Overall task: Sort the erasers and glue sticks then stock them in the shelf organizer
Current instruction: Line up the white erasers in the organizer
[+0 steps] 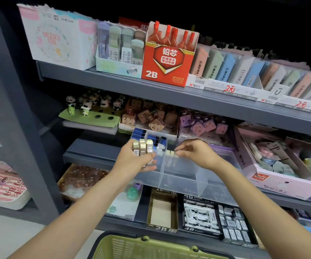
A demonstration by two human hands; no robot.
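A clear plastic shelf organizer (181,181) with several compartments sits on the middle shelf. My left hand (132,159) grips a bundle of beige erasers (143,147) just above the organizer's left compartment. My right hand (195,152) reaches into the second compartment and pinches a cream eraser at the end of a short row of erasers (170,152) standing there. Blue-capped glue sticks (152,138) stand packed in the organizer's back left section, partly hidden behind the erasers in my left hand.
A green shopping basket (151,247) hangs below my arms. Boxes of 2B and 4B erasers (201,217) fill the shelf beneath. A pink box of correction tapes (274,165) stands right of the organizer. Lead refill boxes (167,58) line the top shelf.
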